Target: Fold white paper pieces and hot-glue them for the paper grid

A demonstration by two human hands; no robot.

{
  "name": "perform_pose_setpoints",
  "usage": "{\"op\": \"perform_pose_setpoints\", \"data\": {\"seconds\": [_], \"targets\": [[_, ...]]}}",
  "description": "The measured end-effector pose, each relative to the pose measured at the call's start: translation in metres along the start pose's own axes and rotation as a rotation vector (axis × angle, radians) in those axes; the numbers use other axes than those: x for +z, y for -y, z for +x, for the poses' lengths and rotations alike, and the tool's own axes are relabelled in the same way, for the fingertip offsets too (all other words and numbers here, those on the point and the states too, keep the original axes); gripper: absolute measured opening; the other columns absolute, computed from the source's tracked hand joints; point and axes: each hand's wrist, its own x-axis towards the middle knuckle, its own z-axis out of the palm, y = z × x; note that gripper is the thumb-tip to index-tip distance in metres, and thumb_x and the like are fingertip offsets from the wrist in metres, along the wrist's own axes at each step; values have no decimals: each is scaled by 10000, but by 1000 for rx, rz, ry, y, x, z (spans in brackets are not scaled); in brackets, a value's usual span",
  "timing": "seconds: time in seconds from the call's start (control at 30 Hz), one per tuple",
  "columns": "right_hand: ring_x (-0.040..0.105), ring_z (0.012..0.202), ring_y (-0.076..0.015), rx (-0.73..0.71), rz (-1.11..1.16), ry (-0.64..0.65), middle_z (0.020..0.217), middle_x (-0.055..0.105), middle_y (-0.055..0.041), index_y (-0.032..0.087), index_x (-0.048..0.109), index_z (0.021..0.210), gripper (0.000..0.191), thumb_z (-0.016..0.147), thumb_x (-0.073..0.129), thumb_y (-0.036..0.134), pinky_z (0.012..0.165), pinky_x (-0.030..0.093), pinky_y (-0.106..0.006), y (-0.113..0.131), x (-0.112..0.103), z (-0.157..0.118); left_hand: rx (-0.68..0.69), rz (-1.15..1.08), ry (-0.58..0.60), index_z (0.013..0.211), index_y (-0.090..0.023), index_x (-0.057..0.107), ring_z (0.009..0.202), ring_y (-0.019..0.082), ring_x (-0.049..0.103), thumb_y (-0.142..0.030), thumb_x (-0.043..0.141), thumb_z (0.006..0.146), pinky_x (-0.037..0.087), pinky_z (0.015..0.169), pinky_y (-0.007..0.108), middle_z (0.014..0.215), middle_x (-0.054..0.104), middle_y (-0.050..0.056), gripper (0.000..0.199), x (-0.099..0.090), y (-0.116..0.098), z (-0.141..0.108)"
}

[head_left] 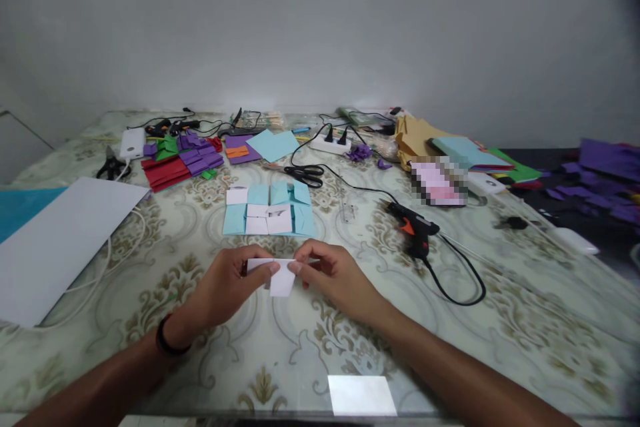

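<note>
A small white paper [363, 395] lay at the near edge of the desk [320, 347], on the near right side of the blue folded papers [267, 209], which served as the middle of the spread. Nearer than those papers, the left hand [227, 283] and the right hand [337, 277] held a white folded piece [283, 279] up between them. The left grip was closed, its thumb and fingers pinching the piece's left part; the right grip was likewise closed, pinching its right edge. A dark band [170, 337] circled the left wrist. Right of the blue folded papers lay a black glue gun [415, 227] with an orange trigger, its cord looping nearer; well to their left, a large white sheet [75, 240] partly covered a blue sheet [25, 207]. The blue folded papers bore white folded pieces on top. Just beyond them lay black-handled scissors [305, 175]; beyond and to their left were red folded strips [167, 172] and purple folded strips [200, 157], with a white power bank [133, 143] past these. Farther beyond the blue folded papers sat light blue squares [274, 144] and, to the right, a white power strip [331, 144] with two black plugs in it.
</note>
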Motion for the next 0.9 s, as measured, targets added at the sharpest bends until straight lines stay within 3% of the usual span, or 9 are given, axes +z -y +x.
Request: {"op": "perform_pose_setpoints", "data": {"seconds": [0.5, 0.77, 0.9], "targets": [[529, 646, -139, -95, -132, -42, 688, 608, 5, 201, 614, 723, 345, 888, 758, 467, 599, 403, -274, 5, 1, -6, 22, -49, 17, 909, -182, 781, 707, 148, 594, -470, 654, 973, 424, 621, 244, 779, 725, 22, 321, 2, 5, -1], [561, 663, -146, -99, -81, -63, 720, 631, 6, 214, 663, 805, 287, 897, 744, 474, 634, 452, -284, 4, 0, -5, 59, -33, -70, 937, -199, 800, 748, 165, 657, -421, 656, 973, 472, 660, 249, 819, 771, 21, 267, 1, 0, -3], [553, 643, -143, -92, -60, -91, 716, 626, 8, 219, 681, 834, 237, 899, 741, 439, 624, 448, -288, 4, 0, -4, 54, -64, -60, 918, -202, 796, 734, 152, 653, -396, 668, 967, 467, 653, 237, 803, 767, 9, 238, 2, 1, -2]]}}
